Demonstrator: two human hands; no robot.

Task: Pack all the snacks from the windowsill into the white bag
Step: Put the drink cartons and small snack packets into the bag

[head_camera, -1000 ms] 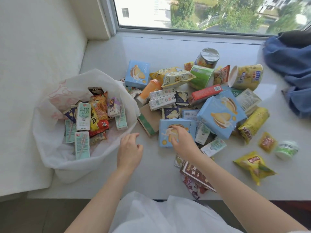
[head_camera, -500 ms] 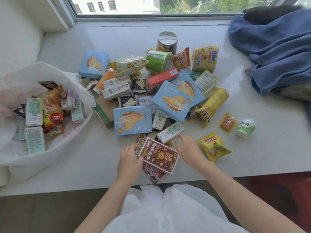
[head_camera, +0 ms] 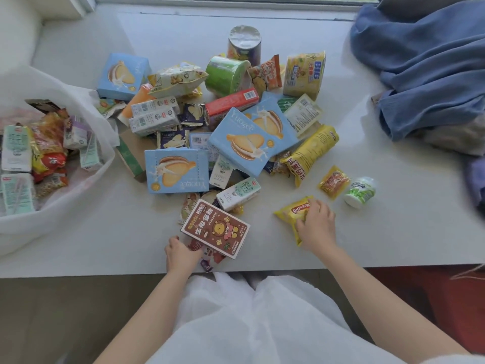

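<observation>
The person is standing at the near edge of the windowsill. The left hand is curling its fingers around small wrapped snacks tucked under the brown box, which is lying at that edge. The right hand is closing its fingers over the yellow chip bag, just to the right of the brown box. The white bag is sitting open at the left end of the windowsill, already partly filled.

Hazards from here:
- The small wrapped snacks are lying at the very lip; a loose pull is likely to drop them to the floor.
- Dragging them out may tip the brown box over the edge.
- The chip bag is puffed and slick; a hard squeeze could crush the chips or let the bag slip.
- The white bag's soft rim is sagging, so a tossed item may miss.

Count on the windowsill: four blue biscuit boxes, one brown box, one red box, three tubs, one yellow chip bag in hand. The smaller packets overlap too much to count.
</observation>
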